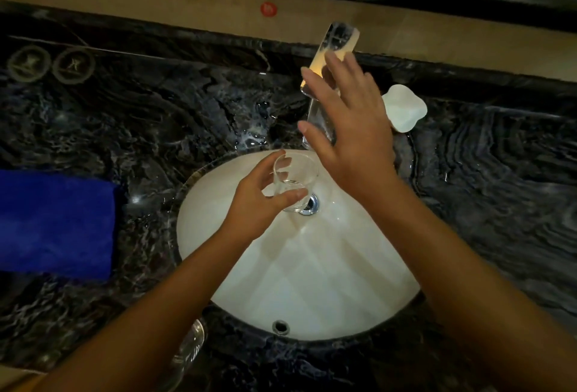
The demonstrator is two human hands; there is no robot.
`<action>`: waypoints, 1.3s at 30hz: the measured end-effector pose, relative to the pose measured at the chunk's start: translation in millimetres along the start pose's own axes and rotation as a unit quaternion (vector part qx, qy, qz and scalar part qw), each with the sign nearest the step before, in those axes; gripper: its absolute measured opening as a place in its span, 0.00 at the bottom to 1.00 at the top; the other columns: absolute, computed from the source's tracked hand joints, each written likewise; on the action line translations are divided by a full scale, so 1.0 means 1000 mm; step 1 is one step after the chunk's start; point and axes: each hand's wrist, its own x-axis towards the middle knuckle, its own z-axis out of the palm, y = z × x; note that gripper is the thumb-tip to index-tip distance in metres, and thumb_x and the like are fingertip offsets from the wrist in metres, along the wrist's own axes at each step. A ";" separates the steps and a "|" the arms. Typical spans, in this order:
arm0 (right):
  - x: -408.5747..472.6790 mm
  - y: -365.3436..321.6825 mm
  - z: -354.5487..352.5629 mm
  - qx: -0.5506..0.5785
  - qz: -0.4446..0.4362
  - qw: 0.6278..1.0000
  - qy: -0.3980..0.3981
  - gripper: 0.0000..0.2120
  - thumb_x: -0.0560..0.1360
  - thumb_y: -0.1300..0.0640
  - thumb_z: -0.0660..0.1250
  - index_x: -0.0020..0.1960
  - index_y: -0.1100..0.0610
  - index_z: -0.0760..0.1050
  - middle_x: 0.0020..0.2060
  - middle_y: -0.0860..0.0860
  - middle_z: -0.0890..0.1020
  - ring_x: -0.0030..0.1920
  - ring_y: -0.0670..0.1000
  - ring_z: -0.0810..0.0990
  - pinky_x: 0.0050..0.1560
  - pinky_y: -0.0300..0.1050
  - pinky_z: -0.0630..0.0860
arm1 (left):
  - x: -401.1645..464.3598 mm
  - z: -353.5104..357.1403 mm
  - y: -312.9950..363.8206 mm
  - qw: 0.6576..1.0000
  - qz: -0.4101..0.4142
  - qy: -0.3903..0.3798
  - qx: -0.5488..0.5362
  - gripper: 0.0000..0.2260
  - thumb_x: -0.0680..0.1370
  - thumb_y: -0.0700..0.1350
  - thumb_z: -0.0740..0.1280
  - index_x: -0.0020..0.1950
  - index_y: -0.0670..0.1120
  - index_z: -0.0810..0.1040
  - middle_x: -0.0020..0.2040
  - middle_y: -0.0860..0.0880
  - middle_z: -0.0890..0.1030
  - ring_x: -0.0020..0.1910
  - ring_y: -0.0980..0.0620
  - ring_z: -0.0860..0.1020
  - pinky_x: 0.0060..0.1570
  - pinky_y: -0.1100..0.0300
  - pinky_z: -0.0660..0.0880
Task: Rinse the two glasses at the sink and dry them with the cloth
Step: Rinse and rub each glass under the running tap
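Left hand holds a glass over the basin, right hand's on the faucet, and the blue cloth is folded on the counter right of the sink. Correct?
Not quite: the head view shows the blue cloth left of the sink, not right. The left hand does hold the glass over the basin; the right hand is on the faucet.

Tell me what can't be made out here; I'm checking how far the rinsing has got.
- Water flow: head view; right hand covers the tap, and no stream is clear.
- Second glass: left forearm hides most of it.
- Blue cloth: cut off by the left edge.
- Glass in left hand: too clear and dim to show water inside.
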 end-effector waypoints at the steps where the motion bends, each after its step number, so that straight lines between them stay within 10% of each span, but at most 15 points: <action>1: 0.001 0.001 0.002 -0.011 -0.002 1.000 0.002 0.27 0.82 0.50 0.68 0.79 0.55 0.69 0.80 0.59 0.66 0.81 0.63 0.60 0.79 0.67 0.56 | 0.002 0.000 -0.001 1.000 -0.003 0.002 0.002 0.33 0.72 0.45 0.82 0.75 0.54 0.74 0.67 0.58 0.82 0.66 0.58 0.80 0.72 0.50 0.75; 39: 0.018 0.010 -0.012 0.102 0.048 0.991 0.076 0.20 0.83 0.56 0.67 0.74 0.59 0.74 0.75 0.56 0.74 0.77 0.56 0.69 0.75 0.55 0.67 | 0.019 0.024 0.001 0.996 -0.039 -0.020 -0.084 0.31 0.73 0.47 0.81 0.74 0.57 0.75 0.67 0.57 0.82 0.68 0.54 0.80 0.69 0.46 0.78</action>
